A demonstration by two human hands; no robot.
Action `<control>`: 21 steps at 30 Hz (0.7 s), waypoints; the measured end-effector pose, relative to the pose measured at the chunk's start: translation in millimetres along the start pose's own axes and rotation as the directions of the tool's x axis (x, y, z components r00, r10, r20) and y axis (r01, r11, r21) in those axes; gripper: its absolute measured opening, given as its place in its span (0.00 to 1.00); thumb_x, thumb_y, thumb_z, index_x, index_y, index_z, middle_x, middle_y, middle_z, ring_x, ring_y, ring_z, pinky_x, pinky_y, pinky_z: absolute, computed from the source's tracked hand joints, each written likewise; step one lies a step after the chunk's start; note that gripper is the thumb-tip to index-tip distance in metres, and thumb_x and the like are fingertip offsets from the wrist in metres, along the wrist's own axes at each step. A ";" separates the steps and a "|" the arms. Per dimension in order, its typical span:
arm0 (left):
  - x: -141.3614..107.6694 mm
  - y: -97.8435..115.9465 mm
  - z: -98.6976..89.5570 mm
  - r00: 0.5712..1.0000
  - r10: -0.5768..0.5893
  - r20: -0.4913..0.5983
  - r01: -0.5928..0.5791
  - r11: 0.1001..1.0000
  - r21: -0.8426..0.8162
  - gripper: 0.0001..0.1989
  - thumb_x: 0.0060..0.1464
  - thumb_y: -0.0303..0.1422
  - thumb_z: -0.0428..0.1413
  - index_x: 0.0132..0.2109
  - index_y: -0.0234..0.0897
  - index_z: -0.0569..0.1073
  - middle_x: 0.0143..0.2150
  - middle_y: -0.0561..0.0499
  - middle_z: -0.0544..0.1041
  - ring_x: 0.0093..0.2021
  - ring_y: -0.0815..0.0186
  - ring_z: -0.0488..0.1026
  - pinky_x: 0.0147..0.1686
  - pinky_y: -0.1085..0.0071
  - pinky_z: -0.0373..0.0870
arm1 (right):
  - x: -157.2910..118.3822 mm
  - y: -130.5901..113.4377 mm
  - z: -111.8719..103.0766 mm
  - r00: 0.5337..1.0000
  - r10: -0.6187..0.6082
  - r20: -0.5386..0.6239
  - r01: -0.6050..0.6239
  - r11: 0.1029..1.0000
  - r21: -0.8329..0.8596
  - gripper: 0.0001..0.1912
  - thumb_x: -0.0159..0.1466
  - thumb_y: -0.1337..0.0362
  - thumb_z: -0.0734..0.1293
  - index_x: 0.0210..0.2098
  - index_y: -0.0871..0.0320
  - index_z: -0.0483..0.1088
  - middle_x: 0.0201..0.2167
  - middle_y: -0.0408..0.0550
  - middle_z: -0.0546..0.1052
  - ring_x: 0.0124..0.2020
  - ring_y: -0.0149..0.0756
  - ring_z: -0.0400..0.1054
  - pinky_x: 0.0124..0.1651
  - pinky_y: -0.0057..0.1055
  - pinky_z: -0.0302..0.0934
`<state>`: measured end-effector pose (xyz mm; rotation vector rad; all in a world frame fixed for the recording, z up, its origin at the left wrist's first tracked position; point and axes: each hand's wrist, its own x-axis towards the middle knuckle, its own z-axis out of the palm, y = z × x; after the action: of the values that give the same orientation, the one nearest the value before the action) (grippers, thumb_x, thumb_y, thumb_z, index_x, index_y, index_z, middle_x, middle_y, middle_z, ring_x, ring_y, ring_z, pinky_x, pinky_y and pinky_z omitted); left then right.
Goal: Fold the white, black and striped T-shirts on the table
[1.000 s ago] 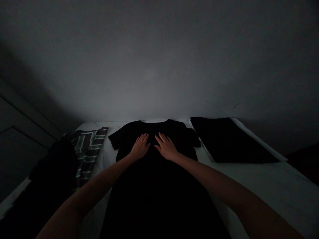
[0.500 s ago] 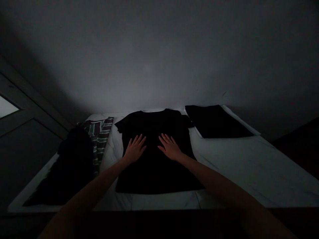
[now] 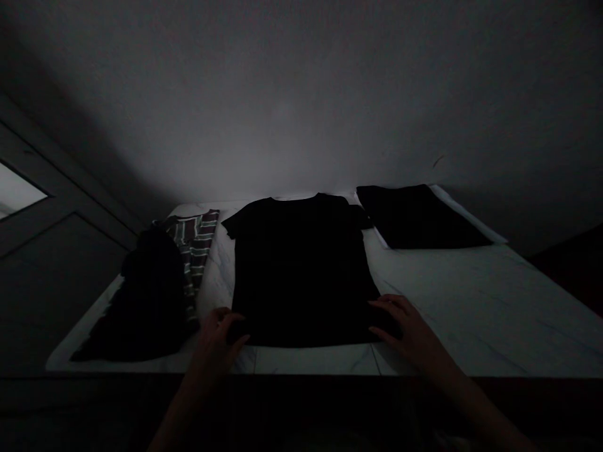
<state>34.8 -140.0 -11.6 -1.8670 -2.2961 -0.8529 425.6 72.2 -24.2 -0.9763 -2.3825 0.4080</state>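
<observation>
A black short-sleeved T-shirt lies spread flat on the marble-patterned table, its neckline towards the wall and its hem towards me. At its lower left corner is my left hand, thumb and fingers apart around the edge of the cloth. My right hand is at the lower right corner, its thumb and fingers likewise apart over the fabric. Both hands look open, with the fingertips on or right at the shirt; the dim light hides the exact contact.
Left of the shirt lies a dark heap of clothing, partly over a striped garment. A folded black garment with white beneath it is at the back right. The table meets a grey wall; a door stands at left.
Both hands have moved from the middle of the shirt down towards me and outwards to its lower corners. The view has shifted slightly; the shirt still lies flat.
</observation>
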 end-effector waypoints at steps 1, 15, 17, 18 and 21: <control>-3.0 1.5 1.3 1.000 -0.006 0.018 0.006 1.000 -0.024 0.11 0.55 0.35 0.57 0.46 0.43 0.73 0.46 0.45 0.71 0.47 0.56 0.73 0.48 0.57 0.74 | -5.0 -2.8 -0.6 0.999 -0.023 0.026 0.022 1.000 0.021 0.18 0.64 0.56 0.66 0.53 0.49 0.70 0.51 0.53 0.71 0.52 0.44 0.69 0.54 0.46 0.67; 4.7 9.8 -6.8 0.976 -0.219 0.016 0.218 0.975 0.052 0.15 0.48 0.24 0.47 0.41 0.42 0.70 0.40 0.49 0.74 0.40 0.61 0.76 0.40 0.67 0.73 | -13.4 6.0 -11.4 0.987 -0.122 0.104 0.116 0.991 0.065 0.14 0.67 0.62 0.60 0.45 0.49 0.76 0.47 0.49 0.77 0.47 0.39 0.74 0.47 0.39 0.72; 4.2 12.9 -5.3 0.959 -0.281 -0.044 0.284 0.957 0.065 0.14 0.48 0.25 0.47 0.41 0.42 0.69 0.40 0.49 0.75 0.38 0.61 0.76 0.37 0.67 0.72 | -13.6 6.9 -10.7 0.989 -0.122 0.080 0.117 0.991 0.059 0.13 0.67 0.60 0.60 0.45 0.49 0.76 0.46 0.49 0.78 0.46 0.38 0.74 0.46 0.38 0.72; 4.1 13.6 -5.2 0.943 -0.325 -0.076 0.330 0.942 0.067 0.13 0.49 0.25 0.48 0.41 0.42 0.69 0.39 0.49 0.76 0.37 0.60 0.76 0.36 0.67 0.72 | -14.1 8.2 -10.8 0.991 -0.119 0.064 0.116 0.992 0.053 0.13 0.67 0.59 0.61 0.44 0.49 0.76 0.45 0.49 0.78 0.45 0.38 0.74 0.45 0.37 0.72; 3.8 12.3 -7.5 0.864 -0.473 -0.172 0.489 0.870 0.062 0.12 0.50 0.26 0.48 0.42 0.42 0.67 0.37 0.50 0.77 0.35 0.60 0.76 0.33 0.67 0.69 | -16.7 12.3 -12.1 0.995 -0.093 0.028 0.093 0.996 0.003 0.13 0.68 0.58 0.61 0.41 0.50 0.77 0.41 0.49 0.78 0.42 0.38 0.75 0.44 0.37 0.72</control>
<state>43.0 -138.7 0.8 -1.1455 -2.6870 -0.8587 449.5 69.7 -25.9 -0.8606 -2.4418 0.3911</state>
